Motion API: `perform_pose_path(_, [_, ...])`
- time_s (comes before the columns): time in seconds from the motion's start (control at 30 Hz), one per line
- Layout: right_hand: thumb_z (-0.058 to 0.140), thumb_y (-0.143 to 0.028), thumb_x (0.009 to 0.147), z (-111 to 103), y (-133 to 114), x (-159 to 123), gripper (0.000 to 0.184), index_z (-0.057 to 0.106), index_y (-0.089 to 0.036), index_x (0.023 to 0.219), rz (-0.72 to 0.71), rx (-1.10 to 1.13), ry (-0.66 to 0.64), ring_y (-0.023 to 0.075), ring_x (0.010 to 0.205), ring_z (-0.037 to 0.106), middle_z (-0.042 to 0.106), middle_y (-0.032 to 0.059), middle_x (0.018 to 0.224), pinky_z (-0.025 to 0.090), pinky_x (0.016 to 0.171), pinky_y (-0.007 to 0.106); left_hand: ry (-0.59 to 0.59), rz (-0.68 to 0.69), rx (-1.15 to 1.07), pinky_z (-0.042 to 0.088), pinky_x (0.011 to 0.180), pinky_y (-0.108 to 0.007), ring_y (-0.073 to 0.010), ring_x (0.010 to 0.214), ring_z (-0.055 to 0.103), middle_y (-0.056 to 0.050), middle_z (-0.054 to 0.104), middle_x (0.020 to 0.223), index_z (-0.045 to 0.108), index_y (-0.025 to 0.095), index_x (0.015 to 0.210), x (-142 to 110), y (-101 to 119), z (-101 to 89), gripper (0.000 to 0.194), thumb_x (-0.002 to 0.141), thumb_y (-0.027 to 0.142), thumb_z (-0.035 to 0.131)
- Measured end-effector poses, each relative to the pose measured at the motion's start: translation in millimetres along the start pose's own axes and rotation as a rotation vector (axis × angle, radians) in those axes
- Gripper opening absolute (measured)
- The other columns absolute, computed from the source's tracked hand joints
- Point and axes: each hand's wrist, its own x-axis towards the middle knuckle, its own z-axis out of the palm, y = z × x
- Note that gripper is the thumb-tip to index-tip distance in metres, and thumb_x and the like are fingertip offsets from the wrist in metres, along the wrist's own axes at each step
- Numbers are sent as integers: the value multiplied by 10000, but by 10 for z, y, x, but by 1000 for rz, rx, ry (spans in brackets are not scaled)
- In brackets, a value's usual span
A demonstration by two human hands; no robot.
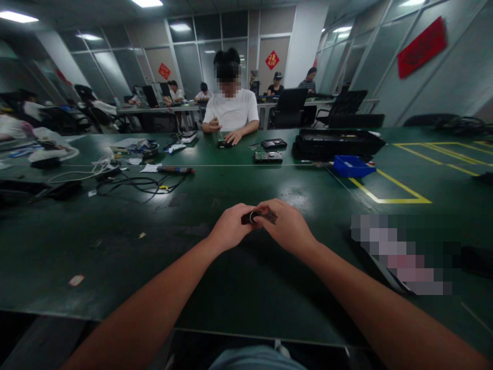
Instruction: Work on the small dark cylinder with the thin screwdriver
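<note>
Both my hands meet above the green tabletop [215, 277], close to the middle of the view. Between them is a small dark piece with a pale curved rim [246, 219]; its exact kind I cannot make out. My left hand [231, 226] is closed, its fingers wrapped around the far side of this piece. From the other side my right hand [288, 223] pinches it, with the thumb against the pale rim. The fingers cover most of the piece.
Across the table a person [231, 110] in a white shirt works on a small dark device. Hard drives [268, 156], a black tray [337, 144] and a blue bin [353, 166] lie ahead. Left are cables [144, 185] and a screwdriver-like tool [175, 169]. A blurred flat item [393, 252] lies right.
</note>
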Motion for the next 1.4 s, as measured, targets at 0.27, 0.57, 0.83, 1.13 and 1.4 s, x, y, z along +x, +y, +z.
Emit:
perform_pose_path(0.27, [705,-281,843,7,6,-5,96,680,-212,905,74,-32,8,180,777,617,699,34,876,436,671,304,-34,52,-42,479,845,-312,-185,959,634,-26,694,1037,724,244,1116,0,20,-4,304,814,209,740])
perform_pose_path(0.57, [480,-274,964,-131,-59,13,227,687,-183,987,106,172,52,191,851,631,694,68,937,462,735,321,69,-75,-9,505,867,-328,-191,971,649,-32,700,1067,689,240,1164,4,-31,7,354,816,258,752])
perform_pose_path(0.83, [564,-435,949,-189,-40,-6,288,714,-190,918,140,378,212,174,683,630,687,26,744,466,626,306,137,-166,-13,510,878,-338,-199,988,659,-36,707,1107,681,232,1164,20,-72,-12,346,824,248,742])
perform_pose_path(1.13, [546,-400,973,-123,3,-42,272,673,-196,1101,115,441,358,189,790,699,741,56,901,545,742,344,150,-178,-6,511,838,-316,-184,946,654,-32,703,1082,684,225,1168,38,-56,-21,358,816,225,748])
perform_pose_path(1.4, [530,-370,974,-165,-57,-43,241,686,-199,1041,91,203,345,182,754,682,753,53,875,483,662,301,142,-167,-7,507,828,-324,-183,918,643,-30,695,1071,678,231,1175,31,-39,-35,364,817,233,747])
